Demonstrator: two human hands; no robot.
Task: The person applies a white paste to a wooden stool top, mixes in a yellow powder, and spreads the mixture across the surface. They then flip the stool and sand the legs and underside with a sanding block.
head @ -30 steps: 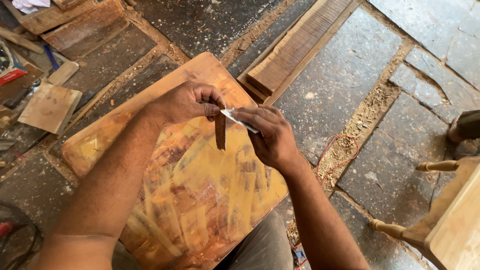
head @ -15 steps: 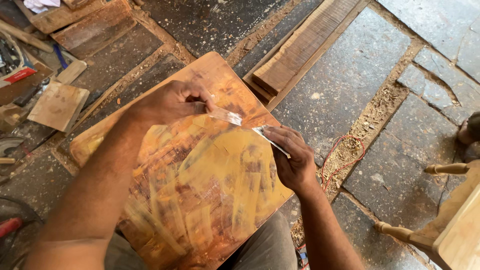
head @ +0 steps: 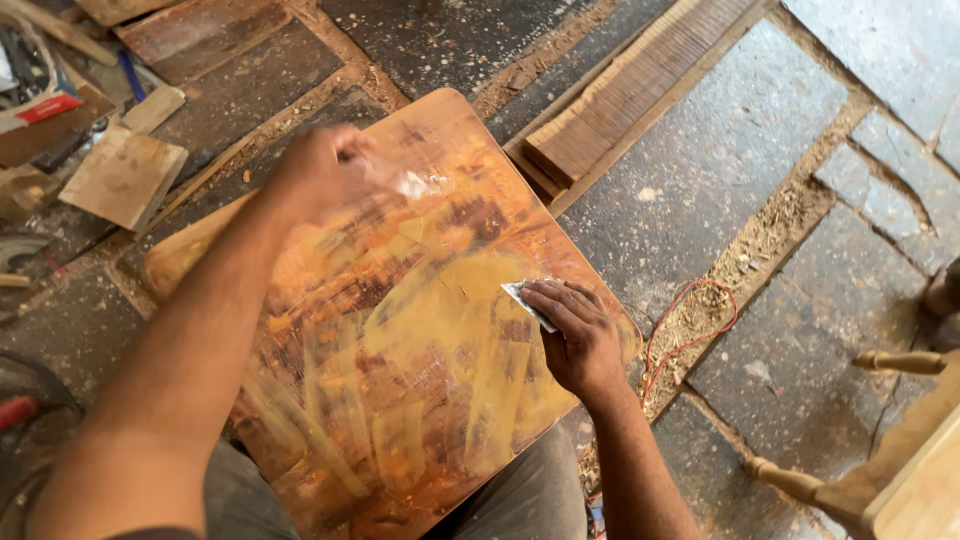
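Wooden board (head: 400, 330) lies under right hand (head: 575, 335) pressing metal scraper (head: 527, 300).

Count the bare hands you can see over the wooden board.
2. The left hand, blurred, is above the wooden board near its far edge; the right hand presses a small flat blade on its right side. None seem hidden.
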